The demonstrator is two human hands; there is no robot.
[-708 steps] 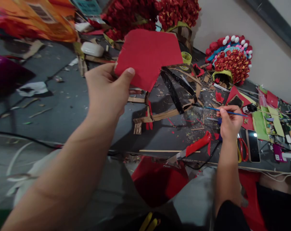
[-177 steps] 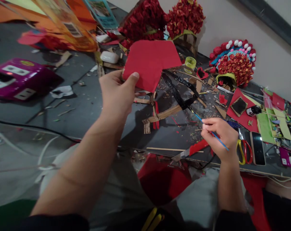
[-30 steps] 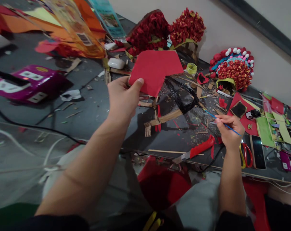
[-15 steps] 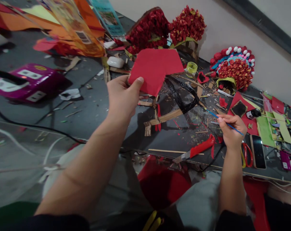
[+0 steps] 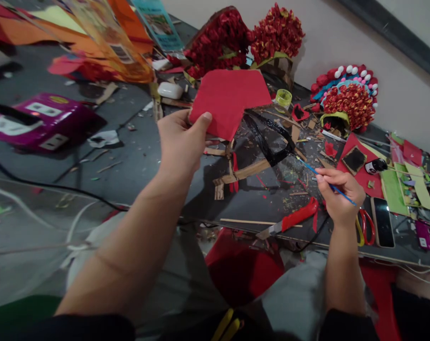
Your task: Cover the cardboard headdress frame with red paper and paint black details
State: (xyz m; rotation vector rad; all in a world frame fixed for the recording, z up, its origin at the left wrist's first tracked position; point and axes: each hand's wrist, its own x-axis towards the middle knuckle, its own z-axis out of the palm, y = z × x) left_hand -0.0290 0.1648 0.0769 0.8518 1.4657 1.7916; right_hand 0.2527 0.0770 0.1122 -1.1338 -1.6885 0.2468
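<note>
My left hand (image 5: 184,142) pinches the left edge of a red paper-covered piece (image 5: 232,99), thumb on top. A glossy black frame-like strip (image 5: 271,154) extends from that piece's right side, along with a bare cardboard strip (image 5: 250,171) that bends below it. In my right hand (image 5: 341,192), closed, is a thin blue paintbrush (image 5: 309,166). The brush tip is at the lower right corner of the black strip; whether it touches cannot be made out. A small black bottle (image 5: 376,166) stands or lies to the right of my right hand.
A red-handled knife (image 5: 295,218) lies near the table's front edge. Red scissors (image 5: 367,228) and a phone (image 5: 383,222) are right of my wrist. Red flower-like decorations (image 5: 277,35) stand along the wall. A purple power strip (image 5: 40,122) sits at left, among scattered cardboard scraps.
My right hand and the paintbrush have shifted slightly left, bringing the tip closer to the black strip's corner. My left hand and the red piece have stayed nearly still.
</note>
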